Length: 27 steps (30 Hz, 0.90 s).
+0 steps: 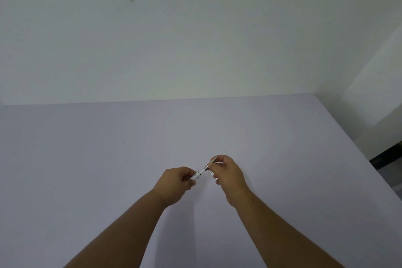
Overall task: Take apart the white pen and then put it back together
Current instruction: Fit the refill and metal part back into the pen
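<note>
The white pen (199, 173) is held in the air between both hands, above the middle of the pale lilac table (108, 159). My left hand (177, 183) grips the white barrel at its lower left end. My right hand (227, 173) pinches the metal tip end, which points up and to the right between the fingers. A short stretch of white barrel with a dark ring shows between the hands. The rest of the pen is hidden by the fingers. Whether the pen's parts are joined or pulled apart I cannot tell.
A plain white wall (174, 39) rises behind the table's far edge. The table's right edge runs diagonally down the right side, with a white panel (369, 93) and dark floor (387, 156) beyond it.
</note>
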Motion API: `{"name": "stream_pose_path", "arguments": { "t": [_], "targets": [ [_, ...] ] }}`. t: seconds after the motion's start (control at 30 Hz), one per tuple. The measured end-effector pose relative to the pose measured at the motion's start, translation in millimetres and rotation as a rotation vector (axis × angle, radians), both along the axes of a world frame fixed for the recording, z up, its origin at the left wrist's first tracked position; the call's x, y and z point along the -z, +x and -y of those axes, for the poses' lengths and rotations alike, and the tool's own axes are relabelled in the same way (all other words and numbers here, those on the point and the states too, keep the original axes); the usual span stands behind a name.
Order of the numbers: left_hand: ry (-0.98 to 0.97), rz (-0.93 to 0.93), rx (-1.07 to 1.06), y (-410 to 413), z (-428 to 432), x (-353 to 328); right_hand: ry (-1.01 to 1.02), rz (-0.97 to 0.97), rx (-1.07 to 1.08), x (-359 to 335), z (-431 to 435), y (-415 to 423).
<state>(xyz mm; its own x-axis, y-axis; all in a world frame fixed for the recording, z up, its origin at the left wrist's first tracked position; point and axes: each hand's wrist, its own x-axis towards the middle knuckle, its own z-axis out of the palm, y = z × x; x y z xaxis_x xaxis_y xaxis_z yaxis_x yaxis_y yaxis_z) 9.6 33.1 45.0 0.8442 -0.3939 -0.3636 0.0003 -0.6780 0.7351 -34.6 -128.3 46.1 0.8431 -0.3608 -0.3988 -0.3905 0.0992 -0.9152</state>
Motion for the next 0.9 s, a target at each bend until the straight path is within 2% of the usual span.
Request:
{"name": "stream_pose_path", "arguments": {
  "t": [0.17, 0.43, 0.57, 0.7, 0.8, 0.9],
  "targets": [
    [0.013, 0.016, 0.054, -0.8, 2.6, -5.9, 0.035, -0.027, -0.137, -0.6, 3.1, -4.1],
    [0.130, 0.135, 0.112, -1.2, 0.1, -10.1, -0.075, -0.135, -0.300, -9.8, 14.7, -3.9],
    [0.168, 0.192, 0.138, -3.3, 0.9, -12.8, -0.164, -0.184, -0.298, -14.1, 13.4, -1.0],
    [0.192, 0.245, 0.166, -3.9, 1.6, -15.8, -0.218, -0.136, -0.276, -16.0, 9.9, 1.8],
    [0.192, 0.258, 0.163, -3.8, -0.2, -17.0, -0.300, -0.162, -0.332, -20.6, 10.1, 1.5],
    [0.177, 0.249, 0.140, -1.2, -3.2, -19.0, -0.244, -0.143, -0.397, -25.2, 14.0, 0.6]
  ]
}}
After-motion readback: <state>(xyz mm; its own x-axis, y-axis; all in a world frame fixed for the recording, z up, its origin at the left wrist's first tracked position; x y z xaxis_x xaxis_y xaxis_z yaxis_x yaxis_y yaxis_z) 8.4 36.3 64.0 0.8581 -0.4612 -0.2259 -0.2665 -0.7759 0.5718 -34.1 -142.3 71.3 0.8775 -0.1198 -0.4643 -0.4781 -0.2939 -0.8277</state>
